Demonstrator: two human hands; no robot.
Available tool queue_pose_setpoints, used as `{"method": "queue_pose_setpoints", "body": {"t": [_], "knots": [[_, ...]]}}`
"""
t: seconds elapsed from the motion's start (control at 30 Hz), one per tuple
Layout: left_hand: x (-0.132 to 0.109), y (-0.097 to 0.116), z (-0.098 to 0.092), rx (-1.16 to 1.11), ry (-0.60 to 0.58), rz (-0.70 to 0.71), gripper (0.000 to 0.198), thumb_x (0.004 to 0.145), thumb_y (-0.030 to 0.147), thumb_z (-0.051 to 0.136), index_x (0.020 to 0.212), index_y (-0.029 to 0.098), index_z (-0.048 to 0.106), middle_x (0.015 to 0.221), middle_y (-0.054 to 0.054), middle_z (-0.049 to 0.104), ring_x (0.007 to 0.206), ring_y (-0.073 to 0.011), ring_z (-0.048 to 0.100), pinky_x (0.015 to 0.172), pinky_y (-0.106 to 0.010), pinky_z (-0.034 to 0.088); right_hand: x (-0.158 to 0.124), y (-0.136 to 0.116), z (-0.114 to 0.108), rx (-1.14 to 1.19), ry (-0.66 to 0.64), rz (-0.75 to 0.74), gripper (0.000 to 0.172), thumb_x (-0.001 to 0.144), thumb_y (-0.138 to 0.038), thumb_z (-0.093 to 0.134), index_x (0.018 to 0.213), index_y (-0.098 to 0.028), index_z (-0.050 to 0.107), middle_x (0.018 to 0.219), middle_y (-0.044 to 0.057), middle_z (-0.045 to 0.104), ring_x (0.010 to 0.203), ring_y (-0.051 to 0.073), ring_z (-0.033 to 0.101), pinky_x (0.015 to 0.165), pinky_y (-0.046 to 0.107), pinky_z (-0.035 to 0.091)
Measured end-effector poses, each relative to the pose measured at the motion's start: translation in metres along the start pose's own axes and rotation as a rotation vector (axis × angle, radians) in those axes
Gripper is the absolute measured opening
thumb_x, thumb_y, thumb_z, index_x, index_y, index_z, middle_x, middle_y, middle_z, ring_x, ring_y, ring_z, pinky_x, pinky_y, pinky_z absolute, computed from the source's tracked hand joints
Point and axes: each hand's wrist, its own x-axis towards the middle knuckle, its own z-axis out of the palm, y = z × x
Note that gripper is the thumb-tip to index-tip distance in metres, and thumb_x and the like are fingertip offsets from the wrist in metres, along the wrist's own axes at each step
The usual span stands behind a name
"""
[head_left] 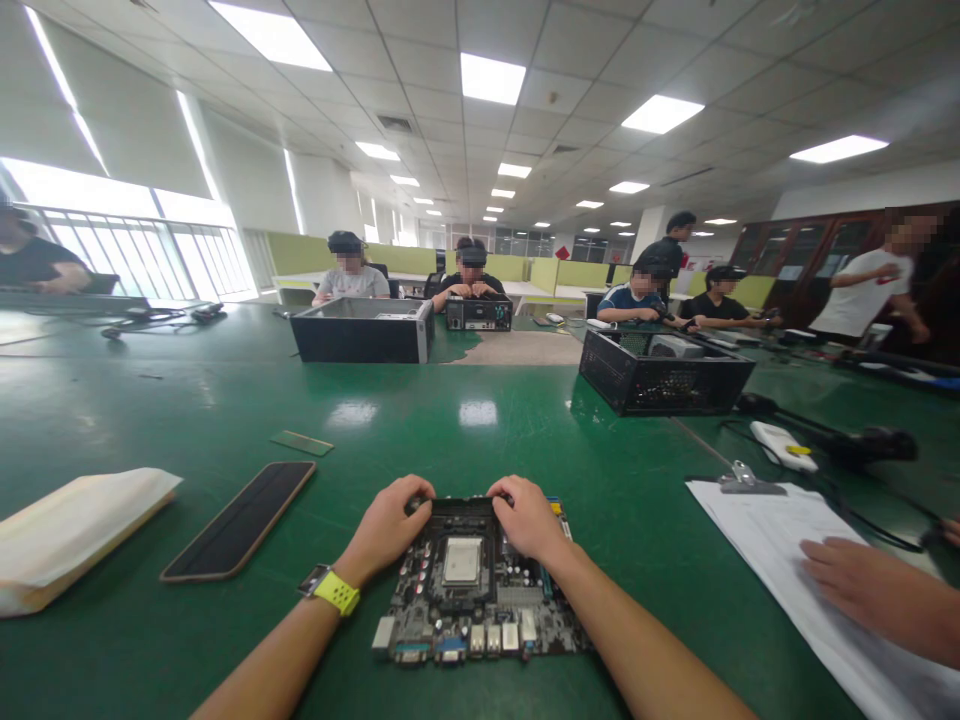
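A computer motherboard [472, 600] lies flat on the green table [480, 430] right in front of me, its port row toward me and a silver processor [461, 560] at its middle. My left hand [390, 525], with a yellow-strapped watch on the wrist, is curled over the board's far left corner. My right hand [529, 520] is curled over the far right corner. Both hands' fingers press down on the far edge, and what lies beneath them is hidden.
A dark phone [240, 520] and a padded envelope [71, 535] lie to my left. Another person's hand [862, 585] rests on a clipboard with papers [795, 560] at right. Open computer cases [660, 375] [364, 330] stand farther back, with several seated people behind them.
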Motion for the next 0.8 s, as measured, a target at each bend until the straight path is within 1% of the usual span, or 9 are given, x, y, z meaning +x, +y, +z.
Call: {"method": "queue_pose_setpoints", "body": {"t": [0.3, 0.4, 0.5, 0.57, 0.63, 0.7, 0.77, 0.8], "knots": [[0.0, -0.003, -0.001, -0.009, 0.001, -0.006, 0.016, 0.08, 0.023, 0.045, 0.083, 0.019, 0.059, 0.086, -0.002, 0.064, 0.084, -0.0184, 0.059, 0.079, -0.031, 0.045, -0.001, -0.001, 0.0, -0.008, -0.002, 0.007, 0.021, 0.08, -0.016, 0.046, 0.085, -0.02, 0.066, 0.092, 0.003, 0.066, 0.09, 0.015, 0.056, 0.084, 0.025, 0.038], [0.002, -0.006, -0.001, -0.009, 0.009, -0.018, 0.02, 0.082, 0.026, 0.041, 0.083, 0.019, 0.06, 0.087, -0.003, 0.065, 0.085, -0.019, 0.059, 0.08, -0.031, 0.045, -0.001, 0.0, 0.002, -0.011, 0.0, 0.003, 0.02, 0.08, -0.017, 0.047, 0.085, -0.02, 0.066, 0.092, 0.003, 0.066, 0.09, 0.015, 0.056, 0.084, 0.026, 0.039], [0.003, -0.007, -0.001, -0.011, 0.029, -0.042, 0.025, 0.085, 0.029, 0.037, 0.084, 0.019, 0.061, 0.088, -0.004, 0.066, 0.087, -0.0195, 0.06, 0.081, -0.032, 0.045, 0.0, 0.001, 0.001, -0.019, 0.007, 0.015, 0.018, 0.078, -0.018, 0.05, 0.088, -0.019, 0.065, 0.093, 0.003, 0.066, 0.091, 0.016, 0.056, 0.084, 0.026, 0.04], [0.003, -0.006, -0.002, -0.009, 0.044, -0.049, 0.027, 0.085, 0.031, 0.037, 0.084, 0.019, 0.061, 0.089, -0.004, 0.067, 0.087, -0.0198, 0.061, 0.081, -0.032, 0.046, 0.0, -0.003, -0.003, -0.038, 0.023, 0.014, 0.019, 0.078, -0.019, 0.053, 0.092, -0.019, 0.065, 0.095, 0.004, 0.065, 0.093, 0.017, 0.055, 0.085, 0.027, 0.04], [0.003, -0.005, -0.002, -0.006, 0.058, -0.051, 0.028, 0.085, 0.032, 0.037, 0.084, 0.019, 0.062, 0.088, -0.004, 0.068, 0.086, -0.02, 0.061, 0.081, -0.031, 0.046, -0.003, -0.014, -0.01, -0.076, 0.059, -0.003, 0.02, 0.079, -0.022, 0.053, 0.096, -0.019, 0.064, 0.099, 0.004, 0.065, 0.097, 0.018, 0.054, 0.088, 0.03, 0.039], [0.003, -0.005, -0.003, -0.001, 0.08, -0.058, 0.028, 0.084, 0.033, 0.037, 0.083, 0.02, 0.062, 0.087, -0.004, 0.068, 0.086, -0.0202, 0.061, 0.08, -0.031, 0.046, -0.01, -0.035, -0.016, -0.116, 0.093, -0.04, 0.022, 0.083, -0.029, 0.052, 0.099, -0.019, 0.064, 0.104, 0.005, 0.064, 0.101, 0.02, 0.052, 0.091, 0.033, 0.038], [0.003, -0.006, -0.004, -0.002, 0.114, -0.069, 0.029, 0.084, 0.034, 0.038, 0.083, 0.02, 0.063, 0.087, -0.004, 0.068, 0.085, -0.0202, 0.062, 0.08, -0.031, 0.046, -0.024, -0.064, -0.016, -0.141, 0.074, -0.101, 0.031, 0.085, -0.04, 0.049, 0.104, -0.02, 0.062, 0.109, 0.007, 0.062, 0.106, 0.023, 0.05, 0.095, 0.037, 0.036], [0.003, -0.006, -0.004, -0.004, 0.132, -0.076, 0.029, 0.083, 0.034, 0.038, 0.083, 0.02, 0.063, 0.087, -0.004, 0.068, 0.085, -0.0201, 0.062, 0.079, -0.031, 0.047, -0.032, -0.079, -0.013, -0.151, 0.032, -0.139, 0.039, 0.084, -0.048, 0.048, 0.108, -0.021, 0.061, 0.113, 0.008, 0.061, 0.109, 0.025, 0.049, 0.097, 0.041, 0.034]]}}
